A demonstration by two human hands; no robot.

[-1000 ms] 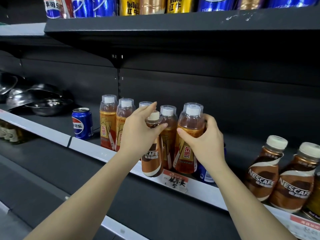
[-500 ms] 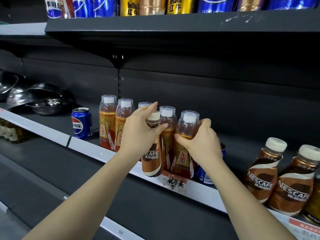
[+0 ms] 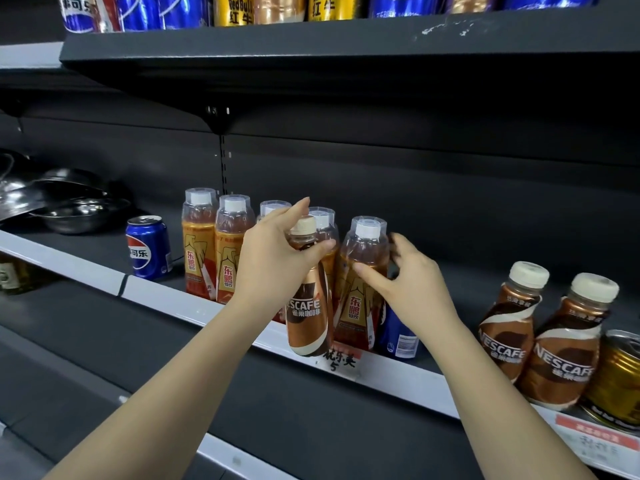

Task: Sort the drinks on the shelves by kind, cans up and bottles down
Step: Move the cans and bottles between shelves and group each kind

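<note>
- The left hand (image 3: 273, 258) is squeezing a Nescafe bottle (image 3: 306, 299) at the front of the lower shelf (image 3: 194, 308).
- The right hand (image 3: 408, 282) is spreading its fingers beside an orange drink bottle (image 3: 360, 282).

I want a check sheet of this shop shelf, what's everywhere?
Surface: dark metal shelf with white front strip, holding drinks.
Job's things: orange clear-capped bottles; brown Nescafe bottles; blue Pepsi can still among the bottles; another blue can behind the right hand; cans on the top shelf.
Clutter: steel bowls, far left.
Hands: left hand grips a brown Nescafe bottle; right hand open beside an orange bottle.
Cables: nothing seen.
Surroundings: dark back panel.
</note>
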